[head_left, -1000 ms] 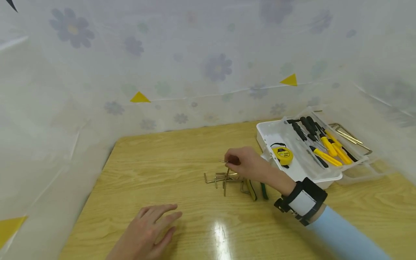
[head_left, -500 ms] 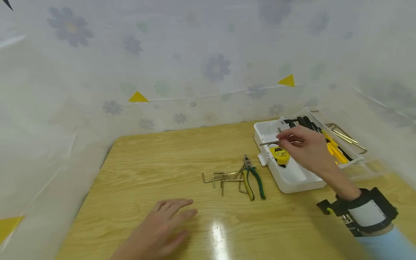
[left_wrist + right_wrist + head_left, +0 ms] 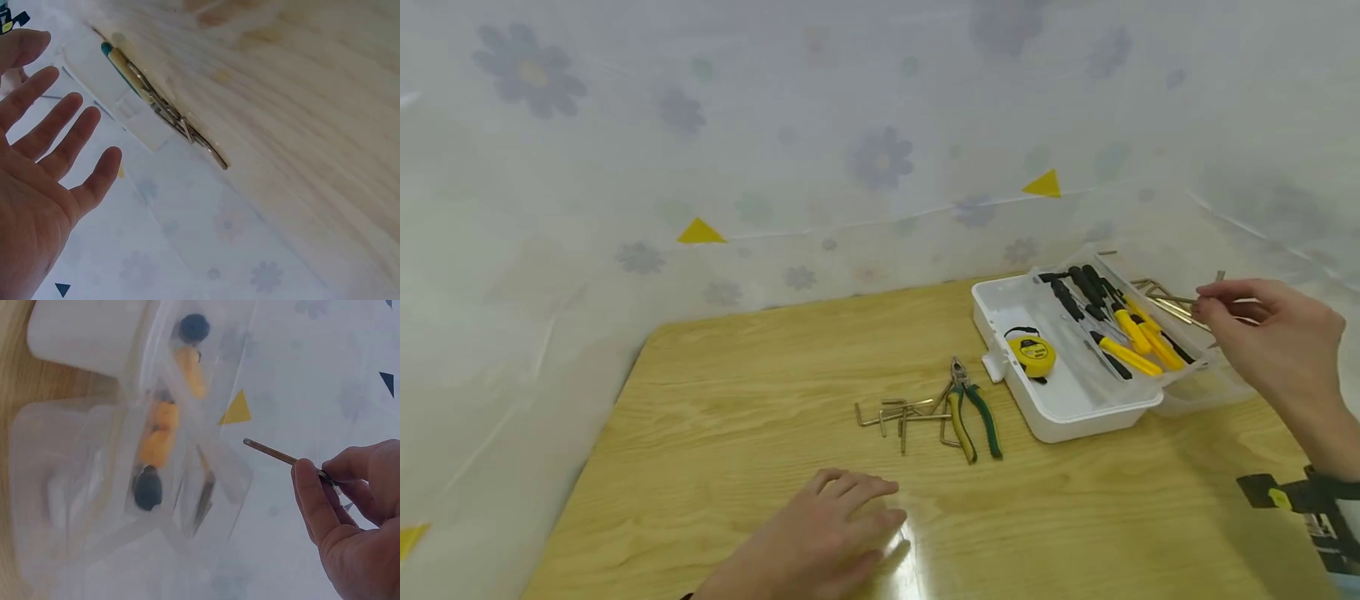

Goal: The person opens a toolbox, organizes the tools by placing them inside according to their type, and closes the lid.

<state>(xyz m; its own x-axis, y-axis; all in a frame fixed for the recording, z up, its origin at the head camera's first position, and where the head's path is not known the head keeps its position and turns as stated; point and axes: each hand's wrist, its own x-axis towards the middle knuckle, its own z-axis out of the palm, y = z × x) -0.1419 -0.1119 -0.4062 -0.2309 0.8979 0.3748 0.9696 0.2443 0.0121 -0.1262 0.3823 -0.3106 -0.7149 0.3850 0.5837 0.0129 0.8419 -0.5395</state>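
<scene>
My right hand (image 3: 1277,333) pinches a brass-coloured hex key (image 3: 270,451) between thumb and fingers, over the right end of the clear lid tray. Its long arm points left in the head view, above other hex keys (image 3: 1172,308) lying in that tray. My left hand (image 3: 820,533) hovers low over the table's front, fingers spread and relaxed, holding nothing; its palm (image 3: 31,194) shows in the left wrist view. Beyond it lies a loose pile of several hex keys (image 3: 902,414). Pliers (image 3: 967,412) with green and yellow handles lie against the pile's right side.
A white toolbox (image 3: 1060,417) stands open at the right, with a yellow tape measure (image 3: 1032,356) inside. Its clear tray holds several screwdrivers (image 3: 1131,329) with black and yellow handles. A flowered plastic sheet (image 3: 820,150) hangs behind the wooden table (image 3: 737,392).
My right hand has lifted a hex key from the pile and carried it right, across the toolbox, to the far tray. My left hand has drifted right.
</scene>
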